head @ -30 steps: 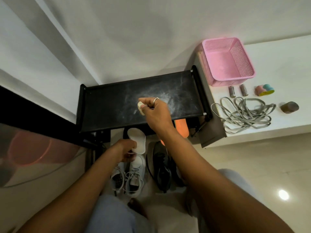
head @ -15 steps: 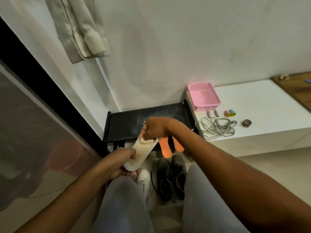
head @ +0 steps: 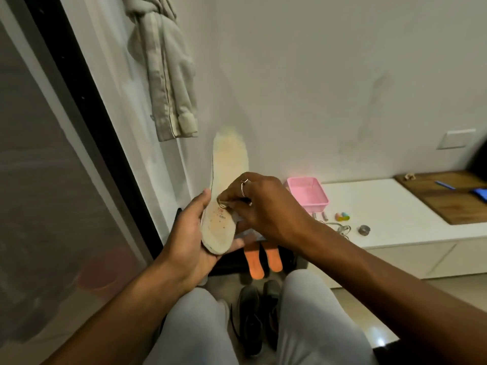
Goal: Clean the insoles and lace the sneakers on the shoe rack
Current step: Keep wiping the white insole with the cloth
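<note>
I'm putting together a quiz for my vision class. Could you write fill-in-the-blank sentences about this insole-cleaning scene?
1. The right hand, wearing a ____ on one finger, pinches a small pale object against the long cream foam insole held by the left hand.
2. The plastic mesh basket on the white counter is ____.
3. The two flat insoles below the hands are ____.
4. The lace-up sneakers between the knees are ____.
Missing words: ring, pink, orange, black.

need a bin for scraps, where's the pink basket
Head view, right of centre: the pink basket sits on the white bench, left end, by the wall.
</note>
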`<state>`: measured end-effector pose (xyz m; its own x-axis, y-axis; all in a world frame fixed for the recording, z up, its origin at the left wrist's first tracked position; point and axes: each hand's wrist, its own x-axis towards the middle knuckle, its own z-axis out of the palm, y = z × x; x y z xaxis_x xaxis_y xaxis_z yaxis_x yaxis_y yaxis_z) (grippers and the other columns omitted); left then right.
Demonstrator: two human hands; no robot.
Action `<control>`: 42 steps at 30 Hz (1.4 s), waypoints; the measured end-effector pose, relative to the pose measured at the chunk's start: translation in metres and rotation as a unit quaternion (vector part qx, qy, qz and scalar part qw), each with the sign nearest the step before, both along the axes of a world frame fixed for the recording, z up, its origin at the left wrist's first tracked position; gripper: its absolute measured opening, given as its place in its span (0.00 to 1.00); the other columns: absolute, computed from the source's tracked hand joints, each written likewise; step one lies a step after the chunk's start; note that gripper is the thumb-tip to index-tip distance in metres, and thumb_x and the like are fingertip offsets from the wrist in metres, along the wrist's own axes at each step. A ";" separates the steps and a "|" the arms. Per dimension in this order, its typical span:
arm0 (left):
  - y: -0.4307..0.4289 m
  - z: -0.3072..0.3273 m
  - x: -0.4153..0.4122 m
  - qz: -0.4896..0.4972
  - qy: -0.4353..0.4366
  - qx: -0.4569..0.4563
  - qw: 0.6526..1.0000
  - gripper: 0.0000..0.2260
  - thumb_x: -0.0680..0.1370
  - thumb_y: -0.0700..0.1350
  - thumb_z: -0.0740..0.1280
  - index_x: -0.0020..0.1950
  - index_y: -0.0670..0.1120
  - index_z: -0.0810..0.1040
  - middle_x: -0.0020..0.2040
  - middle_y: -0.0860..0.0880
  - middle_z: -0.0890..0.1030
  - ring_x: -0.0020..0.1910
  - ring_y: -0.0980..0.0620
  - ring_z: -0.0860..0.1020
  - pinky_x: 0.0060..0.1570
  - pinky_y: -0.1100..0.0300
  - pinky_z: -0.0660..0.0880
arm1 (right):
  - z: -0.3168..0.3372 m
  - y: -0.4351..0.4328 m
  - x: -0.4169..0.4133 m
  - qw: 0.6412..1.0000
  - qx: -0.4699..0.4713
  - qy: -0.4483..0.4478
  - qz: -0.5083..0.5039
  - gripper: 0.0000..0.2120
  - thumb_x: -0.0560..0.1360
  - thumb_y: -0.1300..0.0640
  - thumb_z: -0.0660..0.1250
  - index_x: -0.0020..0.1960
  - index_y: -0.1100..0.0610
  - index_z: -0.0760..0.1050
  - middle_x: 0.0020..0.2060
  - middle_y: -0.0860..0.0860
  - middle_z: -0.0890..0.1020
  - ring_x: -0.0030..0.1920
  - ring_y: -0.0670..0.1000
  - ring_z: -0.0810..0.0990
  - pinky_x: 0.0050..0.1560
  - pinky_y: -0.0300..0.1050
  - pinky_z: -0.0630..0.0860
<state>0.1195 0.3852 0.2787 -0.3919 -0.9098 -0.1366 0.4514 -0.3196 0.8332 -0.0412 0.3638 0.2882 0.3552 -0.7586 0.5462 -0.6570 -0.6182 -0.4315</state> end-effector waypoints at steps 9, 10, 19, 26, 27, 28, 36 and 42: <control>0.034 0.014 0.012 0.000 0.033 -0.048 0.998 0.28 0.84 0.61 0.45 0.72 0.48 0.75 0.64 0.42 0.81 0.61 0.44 0.81 0.52 0.44 0.81 | 0.021 0.046 0.021 0.998 -0.030 0.061 0.009 0.18 0.75 0.69 0.71 0.64 0.58 0.81 0.57 0.53 0.81 0.55 0.52 0.82 0.55 0.38 0.79; 0.036 0.015 0.012 0.001 0.037 -0.044 0.998 0.28 0.84 0.61 0.46 0.71 0.48 0.76 0.64 0.41 0.81 0.59 0.45 0.82 0.53 0.45 0.81 | 0.023 0.049 0.021 0.998 -0.028 0.062 0.008 0.17 0.75 0.67 0.72 0.64 0.58 0.82 0.56 0.53 0.82 0.54 0.52 0.82 0.54 0.37 0.79; 0.043 0.012 0.008 -0.021 0.097 -0.023 0.995 0.27 0.83 0.60 0.52 0.63 0.43 0.82 0.53 0.42 0.84 0.48 0.45 0.85 0.49 0.51 0.80 | 0.027 0.089 0.022 0.997 -0.005 0.077 0.011 0.12 0.76 0.52 0.73 0.58 0.52 0.84 0.48 0.47 0.84 0.48 0.45 0.80 0.47 0.42 0.79; 0.043 0.009 0.007 -0.036 0.092 -0.022 0.995 0.25 0.85 0.60 0.50 0.61 0.47 0.81 0.51 0.44 0.83 0.44 0.49 0.81 0.40 0.54 0.77 | 0.034 0.068 0.017 0.988 -0.097 0.088 -0.086 0.09 0.77 0.53 0.72 0.56 0.52 0.85 0.47 0.49 0.85 0.47 0.51 0.77 0.41 0.52 0.79; 0.043 0.009 0.008 -0.036 0.094 -0.020 0.995 0.26 0.85 0.60 0.49 0.63 0.46 0.80 0.52 0.44 0.83 0.45 0.48 0.83 0.41 0.53 0.79 | 0.031 0.070 0.020 0.991 -0.085 0.079 -0.074 0.09 0.77 0.53 0.72 0.56 0.52 0.85 0.48 0.49 0.85 0.48 0.50 0.77 0.42 0.52 0.79; 0.042 0.010 0.010 -0.034 0.097 -0.017 0.995 0.27 0.84 0.61 0.49 0.64 0.46 0.80 0.53 0.43 0.84 0.46 0.47 0.84 0.43 0.51 0.81 | 0.027 0.074 0.022 0.994 -0.067 0.076 -0.050 0.09 0.77 0.53 0.73 0.55 0.52 0.85 0.47 0.49 0.85 0.49 0.49 0.77 0.42 0.51 0.80; 0.043 0.008 0.009 -0.014 0.088 -0.019 0.996 0.26 0.85 0.60 0.49 0.63 0.47 0.81 0.53 0.43 0.83 0.47 0.47 0.80 0.49 0.51 0.75 | 0.031 0.068 0.017 0.988 -0.104 0.099 -0.059 0.08 0.76 0.53 0.74 0.54 0.52 0.86 0.45 0.48 0.85 0.45 0.49 0.76 0.38 0.48 0.76; 0.041 0.017 0.017 -0.025 0.105 -0.024 0.994 0.29 0.85 0.61 0.48 0.67 0.42 0.78 0.46 0.42 0.85 0.37 0.47 0.84 0.31 0.57 0.80 | 0.019 0.088 0.031 0.995 -0.047 0.073 0.044 0.09 0.75 0.54 0.74 0.54 0.52 0.86 0.45 0.48 0.85 0.47 0.50 0.78 0.42 0.52 0.79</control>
